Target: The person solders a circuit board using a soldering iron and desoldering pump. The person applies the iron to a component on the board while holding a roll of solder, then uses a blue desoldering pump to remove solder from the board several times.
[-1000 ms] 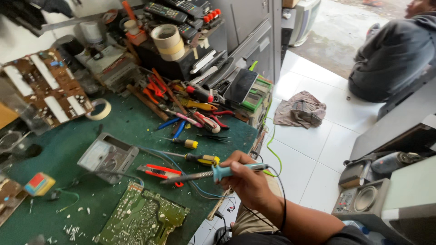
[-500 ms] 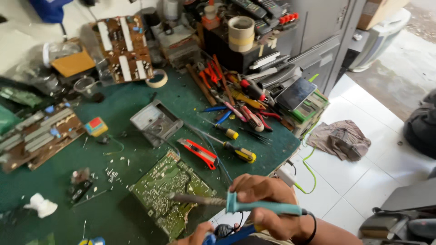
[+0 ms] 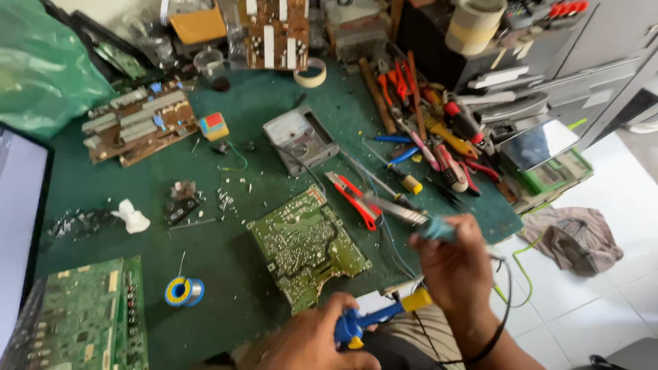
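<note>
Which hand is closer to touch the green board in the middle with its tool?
Probably the right hand. Its soldering iron already points toward the green board, tip just beside its edge. The left hand holds a blue tool low at the table's edge, pointing away from the board.

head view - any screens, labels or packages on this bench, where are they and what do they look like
Screen: far left edge, pale lit panel, dark frame.
Analog meter: bench centre, grey box, white dial face.
Green plastic bag: top left corner, crumpled.
Small block: beside the brown circuit board, yellow with red and blue label.
</note>
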